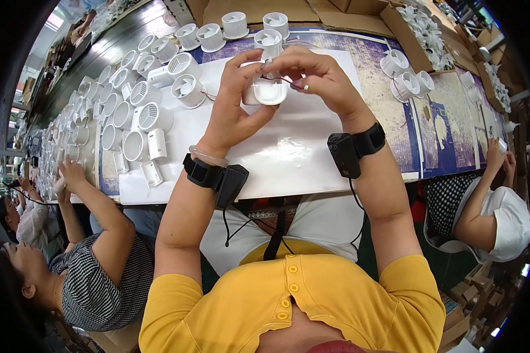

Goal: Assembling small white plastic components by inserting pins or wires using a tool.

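Observation:
Above the white sheet, my left hand (pixel 237 101) is closed round a white plastic fan housing (pixel 270 93), its thumb under the lower edge and its fingers at the top. My right hand (pixel 319 75) is closed at the upper right of the housing, its fingers pinching thin dark red wires (pixel 281 79). The wires end in a small white connector (pixel 305 87) beside the right fingers. Just beyond my hands stands a white round fan unit (pixel 268 41) with its blades showing. Fingers hide the upper part of the held housing.
Rows of white round fan housings (pixel 155 116) crowd the table's left side. Several wired fan units (pixel 407 84) stand at the right. A cardboard box (pixel 404 35) of white fan blades is at the far right. Co-workers sit left (pixel 103 276) and right (pixel 480 217).

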The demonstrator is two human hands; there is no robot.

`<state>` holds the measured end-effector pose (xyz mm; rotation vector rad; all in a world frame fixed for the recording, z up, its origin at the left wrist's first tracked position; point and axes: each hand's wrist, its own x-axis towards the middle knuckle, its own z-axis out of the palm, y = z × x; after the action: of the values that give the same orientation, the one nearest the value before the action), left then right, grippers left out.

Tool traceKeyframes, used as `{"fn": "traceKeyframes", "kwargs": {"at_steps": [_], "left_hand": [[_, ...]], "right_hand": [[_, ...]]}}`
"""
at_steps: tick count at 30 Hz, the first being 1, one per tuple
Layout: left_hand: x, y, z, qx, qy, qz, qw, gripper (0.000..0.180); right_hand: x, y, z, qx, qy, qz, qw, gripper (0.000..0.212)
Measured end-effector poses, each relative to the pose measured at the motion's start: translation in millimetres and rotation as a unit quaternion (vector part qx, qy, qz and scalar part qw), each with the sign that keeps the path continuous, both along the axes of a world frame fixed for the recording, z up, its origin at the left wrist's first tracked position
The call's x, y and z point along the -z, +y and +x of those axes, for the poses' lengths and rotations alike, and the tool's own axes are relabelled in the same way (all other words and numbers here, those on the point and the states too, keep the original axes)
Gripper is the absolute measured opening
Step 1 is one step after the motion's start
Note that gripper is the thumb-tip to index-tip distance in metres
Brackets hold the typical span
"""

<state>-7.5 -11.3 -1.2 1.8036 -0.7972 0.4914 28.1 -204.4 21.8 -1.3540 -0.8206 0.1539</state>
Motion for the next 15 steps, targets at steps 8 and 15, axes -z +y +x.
{"fn": "traceKeyframes", "kwargs": {"at_steps": [8,15], "left_hand": [[-1.2,1.7,0.5,0.002,-0.003,-0.009,1.0,0.052],[1.5,-0.9,1.2,0.02,0.006,-0.01,1.0,0.052]], "right_hand": [[-3.7,-6.8,-2.2,0.047,-0.114,-0.073,0.99,0.023],[-8.9,-4.1,-3.8,0.07,-0.184,-0.077,0.977,0.019]]}}
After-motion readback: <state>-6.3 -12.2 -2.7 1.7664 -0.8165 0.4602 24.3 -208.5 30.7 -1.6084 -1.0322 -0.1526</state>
